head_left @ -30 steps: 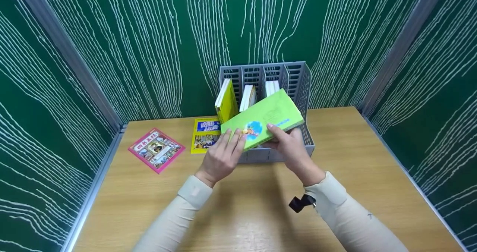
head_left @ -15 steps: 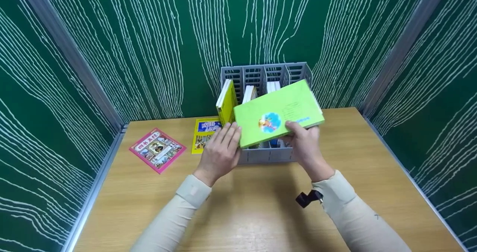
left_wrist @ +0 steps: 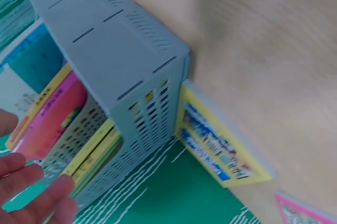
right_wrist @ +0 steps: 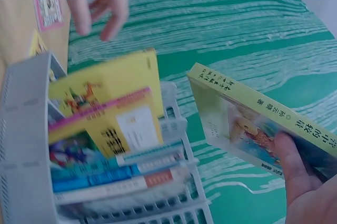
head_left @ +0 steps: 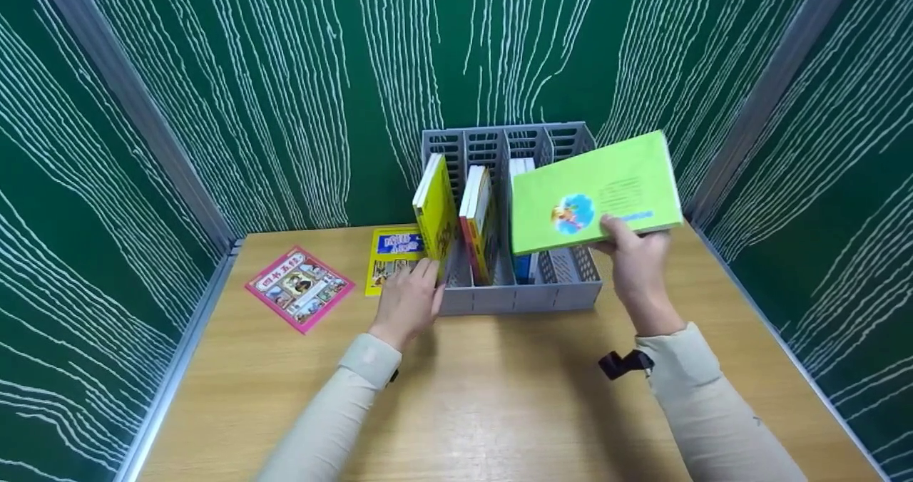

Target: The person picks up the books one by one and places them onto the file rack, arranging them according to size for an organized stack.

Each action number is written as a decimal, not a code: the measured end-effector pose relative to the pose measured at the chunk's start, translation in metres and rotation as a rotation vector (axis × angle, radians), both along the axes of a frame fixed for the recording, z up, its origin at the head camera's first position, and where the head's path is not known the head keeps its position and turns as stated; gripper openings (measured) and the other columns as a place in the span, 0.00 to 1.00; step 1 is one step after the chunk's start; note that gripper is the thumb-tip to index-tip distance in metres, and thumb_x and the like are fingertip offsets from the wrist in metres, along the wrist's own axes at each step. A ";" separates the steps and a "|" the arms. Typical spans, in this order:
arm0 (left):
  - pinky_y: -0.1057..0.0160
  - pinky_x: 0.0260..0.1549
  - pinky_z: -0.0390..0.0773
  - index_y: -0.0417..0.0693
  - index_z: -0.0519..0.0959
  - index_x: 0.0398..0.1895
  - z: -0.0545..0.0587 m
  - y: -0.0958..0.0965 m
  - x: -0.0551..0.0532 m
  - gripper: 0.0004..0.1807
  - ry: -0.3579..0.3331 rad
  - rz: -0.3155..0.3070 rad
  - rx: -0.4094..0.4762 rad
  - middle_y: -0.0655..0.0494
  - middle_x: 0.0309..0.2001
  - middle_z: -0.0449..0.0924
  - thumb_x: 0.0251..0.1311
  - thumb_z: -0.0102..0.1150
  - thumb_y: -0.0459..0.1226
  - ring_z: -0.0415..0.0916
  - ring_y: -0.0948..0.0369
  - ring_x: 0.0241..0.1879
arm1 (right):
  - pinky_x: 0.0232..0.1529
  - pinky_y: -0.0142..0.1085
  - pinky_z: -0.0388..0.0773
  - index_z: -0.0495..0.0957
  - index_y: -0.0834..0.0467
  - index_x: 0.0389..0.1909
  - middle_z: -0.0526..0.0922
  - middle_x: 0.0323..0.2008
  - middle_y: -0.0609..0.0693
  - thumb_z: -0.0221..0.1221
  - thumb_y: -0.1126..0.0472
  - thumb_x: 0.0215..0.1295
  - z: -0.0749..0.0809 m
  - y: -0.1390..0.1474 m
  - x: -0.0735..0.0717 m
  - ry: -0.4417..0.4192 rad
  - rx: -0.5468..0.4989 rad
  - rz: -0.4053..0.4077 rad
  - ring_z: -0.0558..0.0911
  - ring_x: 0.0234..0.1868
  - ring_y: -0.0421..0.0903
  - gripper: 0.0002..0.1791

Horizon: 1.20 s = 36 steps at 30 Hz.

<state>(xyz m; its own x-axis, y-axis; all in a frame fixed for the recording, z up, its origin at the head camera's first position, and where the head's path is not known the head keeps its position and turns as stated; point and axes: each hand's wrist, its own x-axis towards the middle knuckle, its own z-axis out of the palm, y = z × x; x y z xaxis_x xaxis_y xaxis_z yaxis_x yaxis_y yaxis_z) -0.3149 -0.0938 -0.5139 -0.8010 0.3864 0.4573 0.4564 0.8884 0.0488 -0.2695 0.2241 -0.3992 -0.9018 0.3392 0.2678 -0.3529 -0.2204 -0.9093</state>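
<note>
My right hand grips a green book by its lower edge, thumb on the cover. The book is raised above the right side of a grey desktop file rack. Its printed spine shows in the right wrist view. My left hand is at the rack's front left corner, fingers loosely bent, nothing held. Beside it, yellow books stand in the leftmost compartment. The second compartment has red-and-yellow books. White-paged books in the third are partly hidden by the green book.
A yellow picture book lies flat on the wooden table against the rack's left side. Further left lies a pink-bordered book. Green walls with white streaks enclose the table at the back and sides.
The green book has moved right and up in my right hand, turning more level. My left hand has come off it and shifted slightly left and down, staying by the rack's left corner.
</note>
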 end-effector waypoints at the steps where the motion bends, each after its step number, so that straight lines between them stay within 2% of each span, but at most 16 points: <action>1: 0.45 0.53 0.90 0.42 0.79 0.70 -0.003 0.001 -0.002 0.25 -0.037 0.007 -0.003 0.46 0.66 0.84 0.78 0.62 0.47 0.88 0.45 0.51 | 0.49 0.37 0.91 0.66 0.63 0.75 0.88 0.52 0.48 0.51 0.76 0.76 0.001 0.003 0.000 0.019 0.000 -0.016 0.93 0.49 0.43 0.28; 6: 0.42 0.53 0.89 0.41 0.74 0.75 -0.016 0.005 -0.009 0.27 -0.182 0.024 -0.004 0.43 0.73 0.78 0.80 0.58 0.44 0.87 0.40 0.55 | 0.47 0.36 0.92 0.69 0.65 0.73 0.89 0.51 0.48 0.53 0.78 0.73 0.001 0.015 0.001 0.092 0.021 -0.097 0.92 0.48 0.42 0.28; 11: 0.45 0.49 0.90 0.40 0.75 0.71 -0.030 0.010 -0.017 0.22 -0.233 0.026 -0.005 0.43 0.67 0.81 0.83 0.54 0.41 0.88 0.43 0.54 | 0.50 0.34 0.91 0.68 0.61 0.77 0.87 0.58 0.52 0.54 0.77 0.74 -0.002 0.022 0.005 0.115 0.138 -0.137 0.90 0.52 0.42 0.31; 16: 0.45 0.51 0.90 0.39 0.74 0.71 -0.039 0.016 -0.024 0.21 -0.294 0.023 -0.008 0.42 0.65 0.82 0.85 0.51 0.40 0.86 0.42 0.57 | 0.46 0.31 0.90 0.69 0.61 0.77 0.85 0.63 0.65 0.54 0.79 0.71 -0.010 0.024 0.006 0.166 0.267 -0.198 0.90 0.51 0.39 0.34; 20: 0.47 0.48 0.91 0.38 0.77 0.67 -0.046 0.022 -0.027 0.18 -0.294 0.011 -0.027 0.42 0.60 0.85 0.84 0.52 0.38 0.87 0.43 0.53 | 0.43 0.28 0.90 0.70 0.66 0.76 0.83 0.63 0.73 0.55 0.81 0.69 -0.020 0.024 0.003 0.145 0.361 -0.211 0.90 0.47 0.34 0.33; 24: 0.47 0.49 0.91 0.38 0.80 0.66 -0.051 0.026 -0.028 0.16 -0.300 0.012 -0.071 0.42 0.58 0.87 0.84 0.49 0.33 0.87 0.43 0.53 | 0.40 0.25 0.88 0.73 0.71 0.71 0.85 0.59 0.75 0.57 0.78 0.70 -0.033 0.023 -0.002 0.067 0.467 -0.213 0.89 0.42 0.31 0.28; 26: 0.48 0.49 0.91 0.38 0.80 0.66 -0.053 0.028 -0.027 0.17 -0.307 0.019 -0.087 0.42 0.58 0.88 0.83 0.48 0.31 0.87 0.43 0.53 | 0.38 0.23 0.86 0.76 0.73 0.68 0.86 0.57 0.74 0.58 0.76 0.71 -0.039 0.023 -0.005 0.020 0.529 -0.218 0.91 0.43 0.36 0.25; 29: 0.48 0.49 0.91 0.38 0.81 0.65 -0.053 0.029 -0.028 0.18 -0.299 0.020 -0.096 0.42 0.56 0.89 0.82 0.47 0.29 0.87 0.44 0.52 | 0.37 0.20 0.85 0.79 0.74 0.64 0.88 0.54 0.73 0.59 0.73 0.72 -0.049 0.024 -0.012 -0.048 0.602 -0.222 0.93 0.46 0.54 0.21; 32: 0.49 0.44 0.91 0.39 0.83 0.60 -0.053 0.029 -0.029 0.15 -0.261 0.014 -0.091 0.43 0.50 0.90 0.80 0.50 0.30 0.88 0.45 0.46 | 0.37 0.19 0.84 0.81 0.75 0.60 0.88 0.51 0.74 0.59 0.70 0.73 -0.057 0.025 -0.021 -0.101 0.655 -0.213 0.91 0.49 0.68 0.18; 36: 0.49 0.37 0.90 0.41 0.84 0.54 -0.053 0.028 -0.031 0.12 -0.216 0.010 -0.083 0.44 0.44 0.91 0.76 0.54 0.29 0.88 0.46 0.40 | 0.33 0.24 0.86 0.82 0.75 0.54 0.89 0.47 0.75 0.58 0.67 0.74 -0.065 0.025 -0.035 -0.166 0.734 -0.208 0.91 0.46 0.70 0.16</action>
<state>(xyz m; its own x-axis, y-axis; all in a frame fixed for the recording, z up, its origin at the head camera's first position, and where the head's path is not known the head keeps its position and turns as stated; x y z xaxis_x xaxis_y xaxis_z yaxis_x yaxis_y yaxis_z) -0.3457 -0.0655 -0.5672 -0.8806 0.4073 0.2422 0.4347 0.8978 0.0708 -0.3044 0.2491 -0.4646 -0.8869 0.2940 0.3563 -0.1675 0.5141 -0.8412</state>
